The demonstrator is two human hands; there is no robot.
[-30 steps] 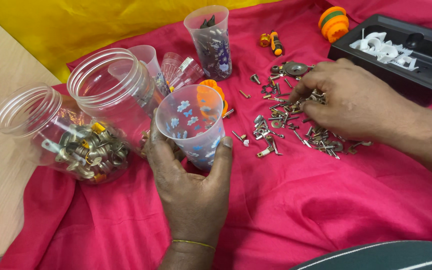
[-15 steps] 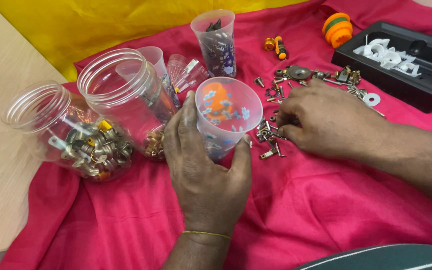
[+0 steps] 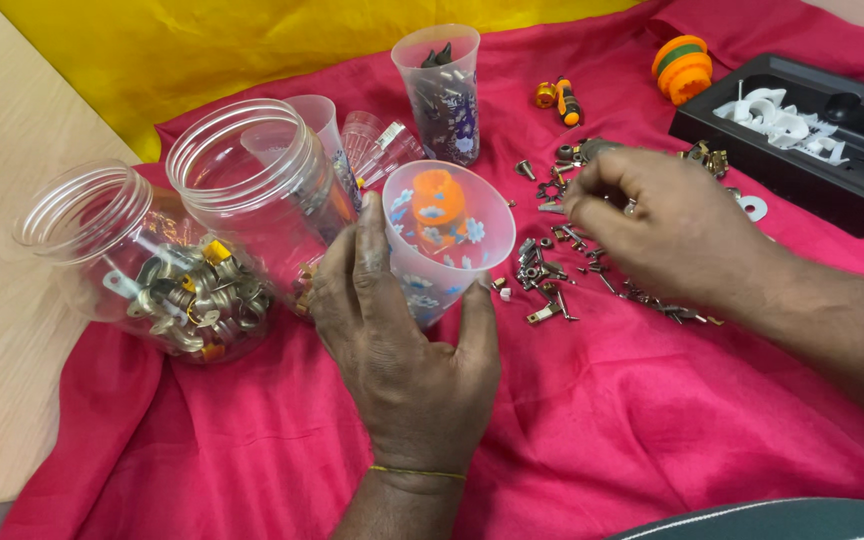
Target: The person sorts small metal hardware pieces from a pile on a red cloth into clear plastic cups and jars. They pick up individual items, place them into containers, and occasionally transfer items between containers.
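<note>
1. Translucent cup (image 3: 449,235), tilted with its mouth toward the pile of small metal hardware (image 3: 562,265), sits on the red cloth (image 3: 652,420) in the head view; an orange piece (image 3: 439,195) lies inside.
2. Left hand (image 3: 407,350) wraps the cup's lower wall, fingers closed around it.
3. Right hand (image 3: 672,235), to the cup's right and nearer the hardware, is pinched; whether it holds a piece I cannot tell.
4. Two clear jars (image 3: 192,230) lie left; a black tray (image 3: 802,150) sits far right; the cloth covers a pale wooden table (image 3: 2,180).

Red cloth (image 3: 652,420); translucent floral cup (image 3: 442,250); black tray (image 3: 802,175)
</note>
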